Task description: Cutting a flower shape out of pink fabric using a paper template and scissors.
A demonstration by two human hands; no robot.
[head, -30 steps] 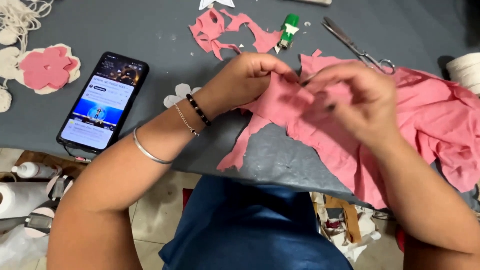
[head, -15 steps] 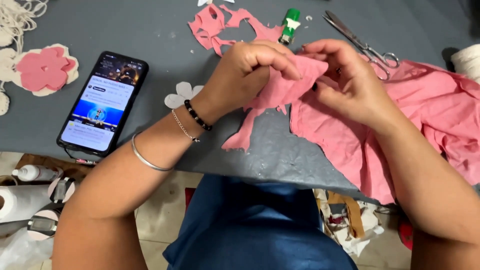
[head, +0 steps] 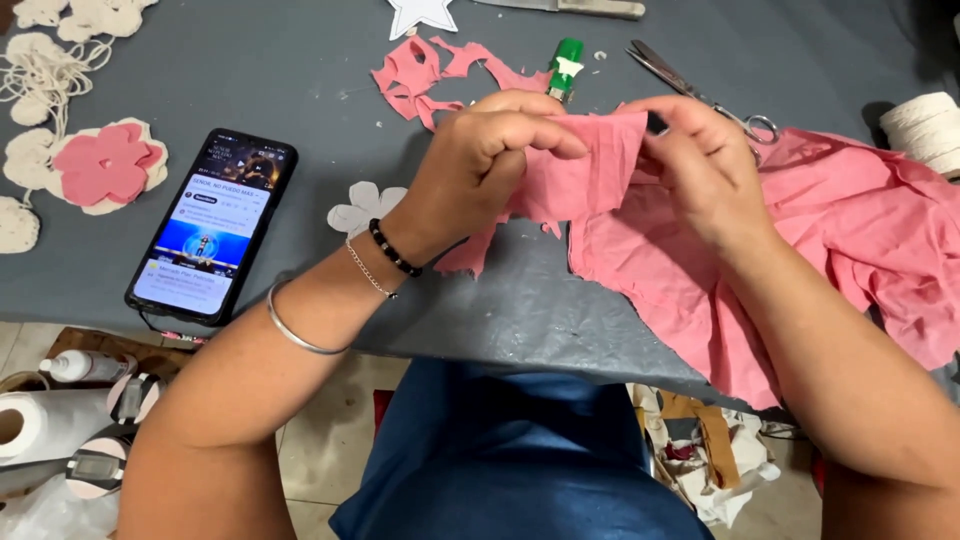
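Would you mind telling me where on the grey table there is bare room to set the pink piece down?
The widest bare patch of the grey table lies between the cord flowers, the phone and the pink scraps. A smaller strip runs along the near edge below the left hand. The right side is crowded by pink fabric, scissors and the right hand.

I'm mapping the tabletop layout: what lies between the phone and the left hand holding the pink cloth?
In the head view, a white flower-shaped cutout lies on the grey table between the phone and the left hand.
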